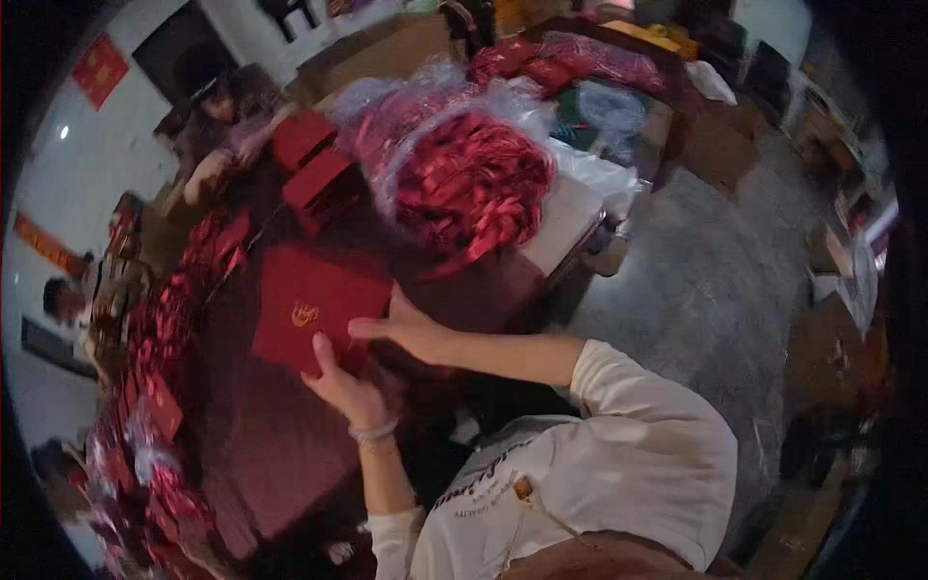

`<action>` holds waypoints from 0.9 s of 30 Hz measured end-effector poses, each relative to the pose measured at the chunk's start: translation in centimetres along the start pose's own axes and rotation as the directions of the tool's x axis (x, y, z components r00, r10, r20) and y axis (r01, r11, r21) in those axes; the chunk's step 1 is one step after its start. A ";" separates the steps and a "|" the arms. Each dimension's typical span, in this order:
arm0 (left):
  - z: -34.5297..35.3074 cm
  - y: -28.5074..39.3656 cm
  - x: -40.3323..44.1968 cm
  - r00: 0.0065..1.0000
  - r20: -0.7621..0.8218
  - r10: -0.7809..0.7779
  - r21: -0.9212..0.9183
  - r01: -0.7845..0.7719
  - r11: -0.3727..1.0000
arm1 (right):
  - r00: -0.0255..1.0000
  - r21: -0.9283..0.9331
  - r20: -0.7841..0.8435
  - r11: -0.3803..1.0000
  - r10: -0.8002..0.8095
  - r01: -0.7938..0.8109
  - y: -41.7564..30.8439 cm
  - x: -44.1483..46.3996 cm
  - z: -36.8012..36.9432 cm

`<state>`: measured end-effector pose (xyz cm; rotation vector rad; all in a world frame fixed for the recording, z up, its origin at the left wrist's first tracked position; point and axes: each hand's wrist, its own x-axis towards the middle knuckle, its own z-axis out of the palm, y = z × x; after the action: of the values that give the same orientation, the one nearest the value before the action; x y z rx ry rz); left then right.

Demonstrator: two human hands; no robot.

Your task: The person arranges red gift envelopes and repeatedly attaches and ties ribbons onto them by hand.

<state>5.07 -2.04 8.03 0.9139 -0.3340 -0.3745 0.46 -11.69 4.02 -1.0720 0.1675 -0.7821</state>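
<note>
A flat red box (300, 280) with a gold emblem on its face is held up over the dark red table (280, 454). My left hand (350, 391) grips its lower edge, thumb on the face and a bracelet at the wrist. At the box's right edge, my right hand (416, 331) has its thumb on the face too. The fingers of both hands are mostly hidden behind the box. Whether it is a box or a thick folder is hard to tell.
A clear plastic bag full of shiny red pieces (474, 188) lies beyond the box. More red boxes (324, 184) stand near a person (217, 121) across the table. Red items (174, 319) are heaped along the left edge, with other people behind. Grey floor (696, 280) lies to the right.
</note>
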 end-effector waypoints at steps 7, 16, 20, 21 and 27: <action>-7.2 -1.3 1.4 0.941 0.033 0.336 0.434 -0.316 0.844 | 0.993 0.014 0.084 0.997 -0.081 0.080 -3.0 2.4 2.5; -9.1 1.3 2.7 0.907 0.354 -0.230 0.490 0.030 0.871 | 0.869 -0.515 0.302 0.834 0.393 -0.197 0.7 1.3 -3.9; -10.2 -0.9 2.8 0.932 0.295 -0.211 0.495 0.040 0.868 | 0.901 -0.561 0.230 0.807 0.368 -0.186 1.0 0.4 -3.3; -10.4 -1.4 2.8 0.962 0.236 -0.134 0.533 -0.013 0.846 | 0.893 -0.577 0.206 0.787 0.399 -0.218 0.9 0.4 -3.1; -7.6 1.4 5.6 0.999 -0.031 -0.028 0.473 0.039 0.880 | 0.967 -0.603 0.181 0.797 0.178 -0.033 2.4 4.2 -1.3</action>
<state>13.58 1.56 5.57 1.4071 -0.3975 -0.3173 4.07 -14.79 2.37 -1.7327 0.2869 -0.4975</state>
